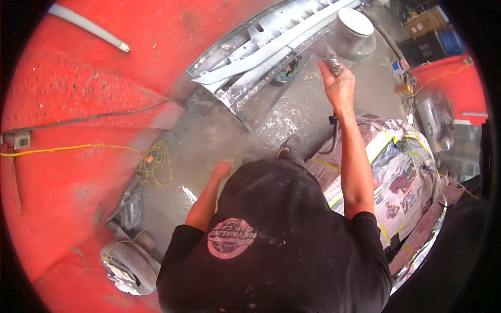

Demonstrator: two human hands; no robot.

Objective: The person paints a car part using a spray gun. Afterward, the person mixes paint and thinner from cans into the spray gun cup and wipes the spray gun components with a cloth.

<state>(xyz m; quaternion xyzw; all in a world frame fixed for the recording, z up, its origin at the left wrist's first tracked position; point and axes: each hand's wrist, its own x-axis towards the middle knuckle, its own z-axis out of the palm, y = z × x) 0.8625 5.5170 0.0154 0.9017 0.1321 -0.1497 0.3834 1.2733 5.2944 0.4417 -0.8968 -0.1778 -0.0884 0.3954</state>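
My right hand (340,88) is stretched forward, its fingers wrapped round the handle of a spray gun (333,63). The nose of the gun faces a long pale grey car panel (269,48) on a dark metal stand (245,96). Just beyond this hand is a round white lid (356,22) on a rounded grey body; I cannot tell whether it belongs to the gun. A curved hose (334,136) shows beside my right forearm. Low by my left side, my left hand (223,169) looks curled closed, and nothing shows in it.
On the right, newspaper (399,177) and yellow tape cover a large rounded shape. A yellow cord (155,164) lies coiled at the left, near a dusty tire (133,266). A red wall (94,172) borders the grey floor. Boxes (425,22) stand at the far right.
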